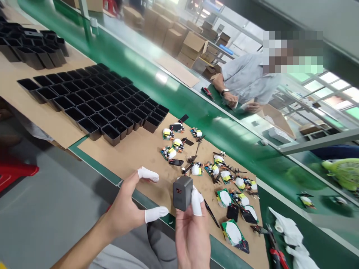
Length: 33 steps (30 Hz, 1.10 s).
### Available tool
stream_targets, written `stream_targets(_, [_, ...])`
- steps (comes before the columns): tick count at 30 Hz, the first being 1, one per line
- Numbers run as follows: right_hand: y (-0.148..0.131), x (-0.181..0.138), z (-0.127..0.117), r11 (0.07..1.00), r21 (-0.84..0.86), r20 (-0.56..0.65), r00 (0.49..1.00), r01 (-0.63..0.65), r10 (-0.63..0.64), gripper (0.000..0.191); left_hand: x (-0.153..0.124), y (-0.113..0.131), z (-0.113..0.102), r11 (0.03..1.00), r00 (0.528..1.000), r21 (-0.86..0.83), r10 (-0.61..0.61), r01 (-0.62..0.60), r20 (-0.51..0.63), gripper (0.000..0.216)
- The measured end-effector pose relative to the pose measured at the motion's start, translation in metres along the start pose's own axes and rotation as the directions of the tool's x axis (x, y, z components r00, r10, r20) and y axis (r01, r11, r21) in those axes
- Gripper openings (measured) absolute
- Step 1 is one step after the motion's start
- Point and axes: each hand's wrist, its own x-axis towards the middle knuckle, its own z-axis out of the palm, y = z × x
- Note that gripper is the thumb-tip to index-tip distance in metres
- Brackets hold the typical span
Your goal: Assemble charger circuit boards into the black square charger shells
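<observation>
Right hand [193, 231] grips black case [182, 193] — left hand [123, 205] open, just beside it — circuit boards [214, 170] beyond right hand.

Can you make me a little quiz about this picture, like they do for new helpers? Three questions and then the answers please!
1. Pick one: which hand holds the gray box?
A) left
B) right
C) both

2. True or false: the left hand is holding nothing.

3. Fill in the blank: the finger covers are ____ in color.

Key:
1. B, the right hand.
2. True. Its thumb and fingers are apart with nothing between them.
3. White.
</observation>
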Motion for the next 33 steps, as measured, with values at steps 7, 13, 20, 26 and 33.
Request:
stream_targets(7, [-0.005, -0.024, 0.019, 0.930, 0.237, 0.155, 0.956, -0.279, 0.248, 0.039, -0.003, 0.019, 0.021, 0.991, 0.996, -0.111, -0.066, 0.072, 0.056, 0.042])
stream_targets(13, [-0.010, -0.030, 0.024, 0.929, 0.236, 0.133, 0.956, -0.285, 0.260, 0.038, -0.003, 0.023, 0.026, 0.984, 0.996, -0.151, -0.090, 0.093, 0.029, 0.032])
stream_targets(20, [-0.010, -0.022, 0.029, 0.999, 0.005, -0.001, 0.999, -0.049, 0.049, 0.031, -0.001, 0.013, 0.025, 0.981, 0.990, -0.140, -0.137, 0.134, -0.018, 0.027])
stream_targets(26, [0.002, -0.006, 0.023, 0.764, -0.366, 0.137, 0.843, 0.531, -0.520, 0.012, 0.025, -0.015, -0.004, 0.992, 0.997, 0.123, -0.014, 0.023, -0.074, 0.018])
stream_targets(33, [-0.004, -0.004, 0.016, 0.625, -0.464, 0.321, 0.777, 0.628, -0.542, 0.018, 0.026, -0.023, -0.009, 0.978, 0.997, 0.201, 0.060, -0.048, -0.052, 0.015])
